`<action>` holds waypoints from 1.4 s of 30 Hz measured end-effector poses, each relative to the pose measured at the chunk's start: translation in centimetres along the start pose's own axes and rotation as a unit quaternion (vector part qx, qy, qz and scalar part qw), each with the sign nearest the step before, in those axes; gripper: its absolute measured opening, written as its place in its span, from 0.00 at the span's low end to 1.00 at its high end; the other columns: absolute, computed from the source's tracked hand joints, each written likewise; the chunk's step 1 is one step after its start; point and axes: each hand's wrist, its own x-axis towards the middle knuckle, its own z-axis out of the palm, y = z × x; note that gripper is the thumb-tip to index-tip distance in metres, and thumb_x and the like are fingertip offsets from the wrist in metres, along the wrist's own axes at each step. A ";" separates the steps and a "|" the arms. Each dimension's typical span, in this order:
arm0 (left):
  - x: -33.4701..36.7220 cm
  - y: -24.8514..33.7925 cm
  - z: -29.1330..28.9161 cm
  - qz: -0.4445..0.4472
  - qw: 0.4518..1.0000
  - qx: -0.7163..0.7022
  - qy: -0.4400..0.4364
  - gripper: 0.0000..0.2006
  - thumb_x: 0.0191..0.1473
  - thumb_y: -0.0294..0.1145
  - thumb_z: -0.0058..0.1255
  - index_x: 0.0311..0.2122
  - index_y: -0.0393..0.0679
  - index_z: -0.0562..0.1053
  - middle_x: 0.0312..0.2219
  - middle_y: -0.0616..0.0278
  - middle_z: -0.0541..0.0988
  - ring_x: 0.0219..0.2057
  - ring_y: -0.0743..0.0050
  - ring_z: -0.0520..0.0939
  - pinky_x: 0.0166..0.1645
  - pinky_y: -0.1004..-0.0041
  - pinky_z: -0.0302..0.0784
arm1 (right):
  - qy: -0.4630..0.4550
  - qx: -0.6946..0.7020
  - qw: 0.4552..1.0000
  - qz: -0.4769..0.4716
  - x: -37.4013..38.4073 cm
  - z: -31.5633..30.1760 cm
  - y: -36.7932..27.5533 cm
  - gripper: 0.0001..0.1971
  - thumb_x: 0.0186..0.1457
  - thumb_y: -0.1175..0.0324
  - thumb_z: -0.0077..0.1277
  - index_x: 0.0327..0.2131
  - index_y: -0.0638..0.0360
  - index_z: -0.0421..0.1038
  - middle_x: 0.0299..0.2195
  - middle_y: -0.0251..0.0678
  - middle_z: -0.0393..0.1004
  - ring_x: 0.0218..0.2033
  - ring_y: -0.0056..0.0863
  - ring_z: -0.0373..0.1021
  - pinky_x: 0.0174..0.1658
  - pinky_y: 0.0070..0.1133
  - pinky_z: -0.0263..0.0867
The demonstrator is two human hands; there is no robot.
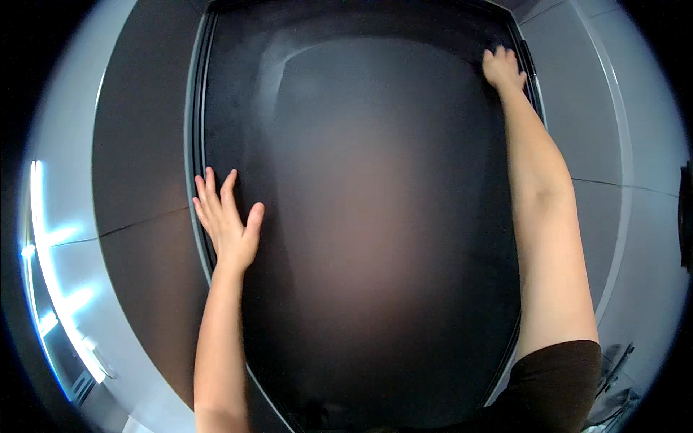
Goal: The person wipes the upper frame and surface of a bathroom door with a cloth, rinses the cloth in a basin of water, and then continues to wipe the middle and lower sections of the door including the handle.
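Observation:
A large dark panel with a smooth, dully shining face [375, 238] stands before me, set in a thin metal frame. On its left edge, my left hand [227, 224] rests with fingers spread and thumb apart, touching the panel by the frame strip [198, 108]. Reaching far up, my right hand [503, 70] is at the panel's upper right, close to a black fitting [529, 58] on the frame. Its fingers look bent and drawn in; whatever lies under them cannot be made out against the dark surface.
Grey-brown wall tiles [141, 173] flank the panel on the left, pale grey tiles [595, 130] on the right. At far left a lit strip [47, 238] glows. A metal fixture [613, 372] sits at lower right beside my dark sleeve [559, 382].

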 end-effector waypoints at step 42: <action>-0.4 -1.0 -1.7 -0.046 0.977 -0.207 0.034 0.46 0.51 0.72 0.22 0.64 0.42 0.44 0.63 0.46 0.43 0.65 0.49 0.43 0.66 0.55 0.35 | 0.045 0.279 0.623 -0.730 -26.8 -2.9 -22.2 0.26 0.47 0.52 0.53 0.51 0.45 0.65 0.54 0.38 0.62 0.60 0.40 0.54 0.60 0.41 0.51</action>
